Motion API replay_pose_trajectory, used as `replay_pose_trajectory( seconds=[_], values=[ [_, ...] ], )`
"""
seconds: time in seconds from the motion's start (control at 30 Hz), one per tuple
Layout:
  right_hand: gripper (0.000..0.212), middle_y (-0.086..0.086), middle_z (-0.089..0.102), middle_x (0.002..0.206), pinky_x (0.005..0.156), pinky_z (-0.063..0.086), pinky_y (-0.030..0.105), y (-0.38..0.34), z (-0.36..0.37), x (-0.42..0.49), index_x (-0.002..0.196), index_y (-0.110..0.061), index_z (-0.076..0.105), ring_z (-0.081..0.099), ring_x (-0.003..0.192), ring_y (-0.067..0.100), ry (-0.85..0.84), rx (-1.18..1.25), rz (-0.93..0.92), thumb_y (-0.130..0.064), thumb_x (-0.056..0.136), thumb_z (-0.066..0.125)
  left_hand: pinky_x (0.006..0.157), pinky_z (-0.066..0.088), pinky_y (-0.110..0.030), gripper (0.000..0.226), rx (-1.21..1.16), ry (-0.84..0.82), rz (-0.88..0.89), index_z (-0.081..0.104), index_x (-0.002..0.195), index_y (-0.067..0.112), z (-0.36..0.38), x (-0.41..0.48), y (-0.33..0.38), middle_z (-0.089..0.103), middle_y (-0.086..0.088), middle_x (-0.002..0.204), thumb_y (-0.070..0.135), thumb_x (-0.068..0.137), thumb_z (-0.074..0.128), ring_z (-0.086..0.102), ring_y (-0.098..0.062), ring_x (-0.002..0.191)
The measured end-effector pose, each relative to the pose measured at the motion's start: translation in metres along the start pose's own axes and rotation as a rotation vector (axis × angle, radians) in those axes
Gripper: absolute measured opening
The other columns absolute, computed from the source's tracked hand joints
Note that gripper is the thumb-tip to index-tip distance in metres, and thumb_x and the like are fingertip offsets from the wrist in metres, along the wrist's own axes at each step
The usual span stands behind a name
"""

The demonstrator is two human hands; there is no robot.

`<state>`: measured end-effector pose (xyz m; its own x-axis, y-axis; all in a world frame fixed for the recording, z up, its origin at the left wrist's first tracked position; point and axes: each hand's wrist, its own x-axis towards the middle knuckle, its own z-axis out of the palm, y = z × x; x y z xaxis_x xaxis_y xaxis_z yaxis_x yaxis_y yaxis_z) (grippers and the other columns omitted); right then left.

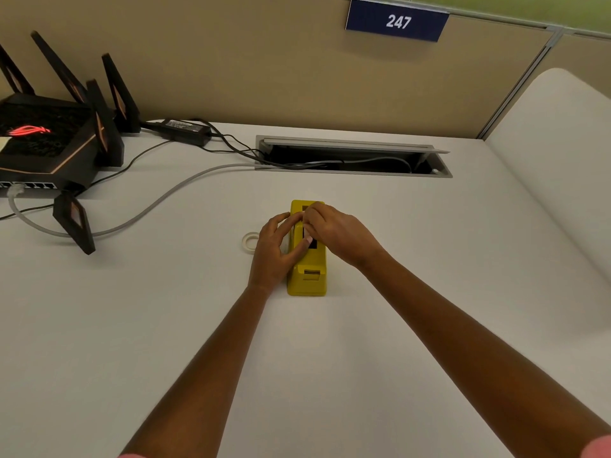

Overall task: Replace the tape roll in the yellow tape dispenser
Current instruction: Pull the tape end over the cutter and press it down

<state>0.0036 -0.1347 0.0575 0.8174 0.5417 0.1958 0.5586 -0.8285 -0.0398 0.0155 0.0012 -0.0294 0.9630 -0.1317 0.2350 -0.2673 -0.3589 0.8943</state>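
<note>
The yellow tape dispenser [308,275] stands lengthwise on the white desk, its cutter end toward me. My left hand [274,249] rests against the dispenser's left side, fingers spread over its top slot. From the right, my right hand [337,234] reaches over the slot with its fingertips pinched on something pale there; it looks like a tape roll, mostly hidden by the fingers. A small white tape roll [248,241] lies flat on the desk just left of my left hand.
A black router [49,143] with upright antennas sits at the far left, with a power brick [186,130] and cables [158,200] running to an open cable tray [353,157] behind the dispenser. A beige partition rises at the back.
</note>
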Motion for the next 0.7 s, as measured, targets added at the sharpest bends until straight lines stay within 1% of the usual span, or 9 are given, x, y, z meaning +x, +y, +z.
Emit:
replay_pose_trajectory(
  seconds=[0.1, 0.2, 0.3, 0.43, 0.57, 0.7],
  values=[
    [0.023, 0.029, 0.057, 0.111, 0.069, 0.052, 0.042, 0.0, 0.003, 0.0, 0.106, 0.008, 0.051, 0.058, 0.095, 0.039, 0.017, 0.016, 0.017, -0.01, 0.091, 0.048, 0.1, 0.035, -0.033, 0.06, -0.002, 0.001, 0.004, 0.043, 0.13, 0.023, 0.0, 0.0, 0.0, 0.046, -0.01, 0.136, 0.049, 0.076, 0.051, 0.041, -0.023, 0.125],
    [0.024, 0.026, 0.056, 0.114, 0.077, 0.049, 0.041, 0.001, 0.006, 0.001, 0.108, 0.006, 0.05, 0.054, 0.1, 0.036, 0.033, 0.059, 0.084, -0.011, 0.093, 0.044, 0.1, 0.037, -0.036, 0.058, 0.0, 0.006, 0.004, 0.043, 0.13, 0.022, 0.0, 0.0, -0.001, 0.046, -0.01, 0.136, 0.045, 0.077, 0.052, 0.041, -0.024, 0.125],
    [0.022, 0.026, 0.056, 0.113, 0.084, 0.045, 0.041, 0.002, 0.006, 0.003, 0.108, 0.005, 0.052, 0.053, 0.103, 0.037, 0.028, 0.161, 0.154, -0.008, 0.092, 0.046, 0.099, 0.036, -0.033, 0.056, 0.007, 0.006, 0.006, 0.043, 0.129, 0.023, 0.0, 0.0, -0.001, 0.046, -0.009, 0.136, 0.043, 0.077, 0.052, 0.041, -0.024, 0.125],
    [0.024, 0.02, 0.061, 0.116, 0.088, 0.043, 0.032, 0.007, 0.003, 0.003, 0.11, -0.002, 0.056, 0.056, 0.104, 0.031, 0.026, 0.356, 0.285, -0.015, 0.094, 0.043, 0.099, 0.036, -0.033, 0.055, 0.0, 0.004, 0.005, 0.044, 0.129, 0.024, 0.0, 0.001, -0.001, 0.046, -0.008, 0.135, 0.043, 0.077, 0.052, 0.041, -0.023, 0.125],
    [0.022, 0.019, 0.063, 0.114, 0.09, 0.047, 0.036, 0.01, 0.0, 0.0, 0.107, -0.003, 0.06, 0.059, 0.102, 0.03, 0.03, 0.441, 0.275, -0.011, 0.088, 0.054, 0.098, 0.037, -0.032, 0.055, -0.003, 0.008, 0.0, 0.044, 0.128, 0.025, 0.0, 0.001, -0.001, 0.046, -0.008, 0.135, 0.045, 0.077, 0.052, 0.041, -0.023, 0.125],
    [0.018, 0.02, 0.066, 0.108, 0.088, 0.048, 0.037, 0.009, 0.0, 0.0, 0.102, -0.001, 0.063, 0.061, 0.098, 0.031, 0.073, 0.44, 0.259, -0.008, 0.086, 0.056, 0.1, 0.037, -0.035, 0.055, 0.001, 0.003, 0.0, 0.044, 0.129, 0.025, 0.0, 0.001, 0.0, 0.046, -0.008, 0.136, 0.044, 0.077, 0.052, 0.04, -0.023, 0.126]
  ],
)
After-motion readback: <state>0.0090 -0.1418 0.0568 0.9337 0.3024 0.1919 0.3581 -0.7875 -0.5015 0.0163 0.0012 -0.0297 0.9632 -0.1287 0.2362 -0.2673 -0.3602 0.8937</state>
